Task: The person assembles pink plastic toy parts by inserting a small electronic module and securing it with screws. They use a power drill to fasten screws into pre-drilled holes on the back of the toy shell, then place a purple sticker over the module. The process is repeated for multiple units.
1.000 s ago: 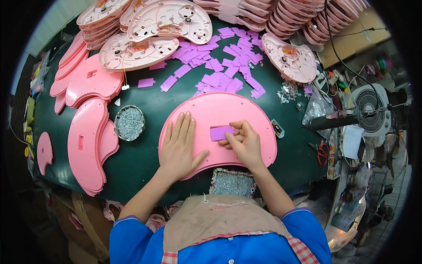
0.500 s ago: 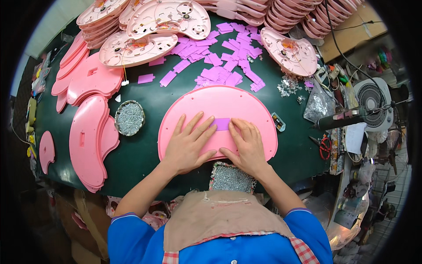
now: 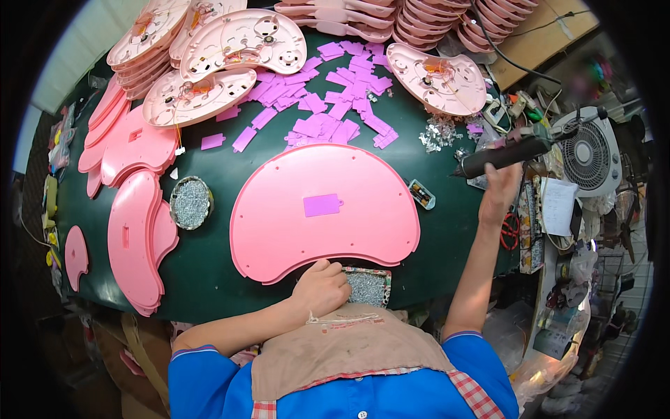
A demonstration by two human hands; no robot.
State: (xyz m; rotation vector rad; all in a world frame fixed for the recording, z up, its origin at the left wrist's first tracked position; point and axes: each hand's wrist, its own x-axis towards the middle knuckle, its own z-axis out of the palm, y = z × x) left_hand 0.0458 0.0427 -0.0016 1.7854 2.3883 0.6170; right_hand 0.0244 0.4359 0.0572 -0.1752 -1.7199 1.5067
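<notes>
The large pink kidney-shaped plastic panel [image 3: 279,230] lies flat on the bench in front of me. A purple tabbed plate [image 3: 321,205] sits at its middle. My left hand [image 3: 321,286] is curled closed at the panel's near edge, beside a square tray of small silver screws [image 3: 368,288]; whatever its fingers hold is hidden. At the right, my right hand [image 3: 497,192] grips a black electric screwdriver [image 3: 506,156], though its fingers are partly blurred and hidden by the tool. The tool's tip points left, above the bench.
Purple plates [image 3: 328,129] lie scattered beyond the panel. A round tub of silver bits [image 3: 190,203] and stacked pink panels [image 3: 132,237] are at the left. Pink shells with wiring [image 3: 244,42] pile up at the back. Red-handled scissors [image 3: 511,230] and a fan [image 3: 592,157] are at the right.
Both hands have left the panel and purple plate. My left hand has drawn back to the screw tray and curled. My right hand has reached right to the screwdriver, which has swung left.
</notes>
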